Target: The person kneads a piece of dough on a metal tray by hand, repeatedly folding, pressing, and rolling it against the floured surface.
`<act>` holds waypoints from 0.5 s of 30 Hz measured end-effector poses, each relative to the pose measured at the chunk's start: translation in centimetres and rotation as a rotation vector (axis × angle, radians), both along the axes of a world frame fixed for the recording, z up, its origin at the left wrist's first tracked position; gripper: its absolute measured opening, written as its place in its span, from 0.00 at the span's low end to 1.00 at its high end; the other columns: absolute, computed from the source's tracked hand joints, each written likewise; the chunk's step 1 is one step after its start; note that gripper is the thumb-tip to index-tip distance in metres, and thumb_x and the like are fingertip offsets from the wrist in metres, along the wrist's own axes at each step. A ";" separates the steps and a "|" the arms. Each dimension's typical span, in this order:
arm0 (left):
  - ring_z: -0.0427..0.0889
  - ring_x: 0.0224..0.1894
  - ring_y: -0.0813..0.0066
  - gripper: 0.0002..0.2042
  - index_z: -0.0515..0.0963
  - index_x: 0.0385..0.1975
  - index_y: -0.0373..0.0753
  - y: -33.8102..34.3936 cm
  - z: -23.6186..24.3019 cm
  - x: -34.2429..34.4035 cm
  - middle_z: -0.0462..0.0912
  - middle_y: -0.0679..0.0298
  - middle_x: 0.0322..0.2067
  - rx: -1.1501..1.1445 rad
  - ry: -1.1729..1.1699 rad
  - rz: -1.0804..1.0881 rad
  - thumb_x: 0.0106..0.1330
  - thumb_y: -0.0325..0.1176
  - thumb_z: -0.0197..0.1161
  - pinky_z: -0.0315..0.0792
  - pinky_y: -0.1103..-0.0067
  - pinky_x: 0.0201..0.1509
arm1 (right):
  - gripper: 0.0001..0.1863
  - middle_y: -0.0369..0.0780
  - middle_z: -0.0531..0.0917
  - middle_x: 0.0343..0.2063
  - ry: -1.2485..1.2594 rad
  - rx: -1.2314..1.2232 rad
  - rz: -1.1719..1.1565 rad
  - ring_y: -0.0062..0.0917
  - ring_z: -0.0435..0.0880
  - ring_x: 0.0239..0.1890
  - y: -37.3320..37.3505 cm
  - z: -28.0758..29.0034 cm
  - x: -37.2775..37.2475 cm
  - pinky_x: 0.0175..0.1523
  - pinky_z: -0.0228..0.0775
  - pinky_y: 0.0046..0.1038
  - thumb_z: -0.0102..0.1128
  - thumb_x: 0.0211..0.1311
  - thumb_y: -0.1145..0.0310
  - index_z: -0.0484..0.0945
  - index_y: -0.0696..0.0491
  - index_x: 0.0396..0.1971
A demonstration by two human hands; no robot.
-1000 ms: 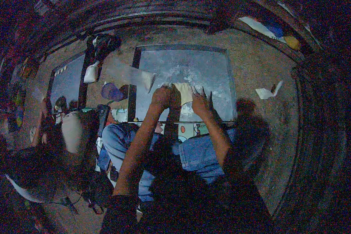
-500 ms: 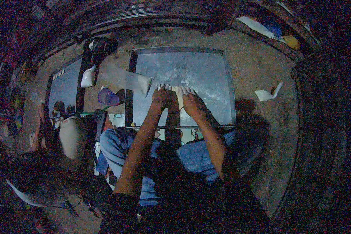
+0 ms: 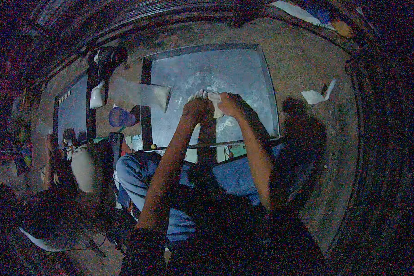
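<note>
A pale piece of dough (image 3: pixel 218 112) is between my hands on a grey board (image 3: pixel 244 69) with dark raised edges, dusted with white flour. My left hand (image 3: pixel 198 106) bends over the dough's left side, its floury fingertips pointing to the far edge. My right hand (image 3: pixel 232 104) is closed on the right side with curled fingers. Both hands hide much of the dough, and the dim light blurs its shape. A clear plastic bag (image 3: pixel 159 97) with pale powder lies across the board's left edge. One small yellowish lump (image 3: pixel 153 146) rests at the near left corner.
To the left are a purple cup (image 3: pixel 119 117), a tied white bag (image 3: pixel 97 96) and a second board (image 3: pixel 73 112) with several small pale pieces. A co-worker (image 3: pixel 85 168) sits beside it. A folded white sheet (image 3: pixel 313 96) lies on the floor at right.
My right hand has turned inward, its fingers going from stretched out to curled on the dough. The left hand stays on it. The whole view has shifted slightly.
</note>
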State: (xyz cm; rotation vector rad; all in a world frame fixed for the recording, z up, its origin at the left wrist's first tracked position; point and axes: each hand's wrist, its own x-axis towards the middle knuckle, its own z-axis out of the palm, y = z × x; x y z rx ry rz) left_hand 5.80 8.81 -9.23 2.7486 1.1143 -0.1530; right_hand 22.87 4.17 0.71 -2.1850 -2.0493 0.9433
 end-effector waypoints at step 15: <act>0.65 0.65 0.53 0.29 0.62 0.63 0.33 -1.6 2.6 0.4 0.64 0.49 0.64 0.107 -0.095 -0.043 0.64 0.41 0.56 0.57 0.57 0.68 | 0.20 0.47 0.71 0.60 -0.384 0.423 0.209 0.45 0.62 0.66 -3.3 -11.8 -0.3 0.65 0.49 0.61 0.49 0.61 0.64 0.76 0.55 0.51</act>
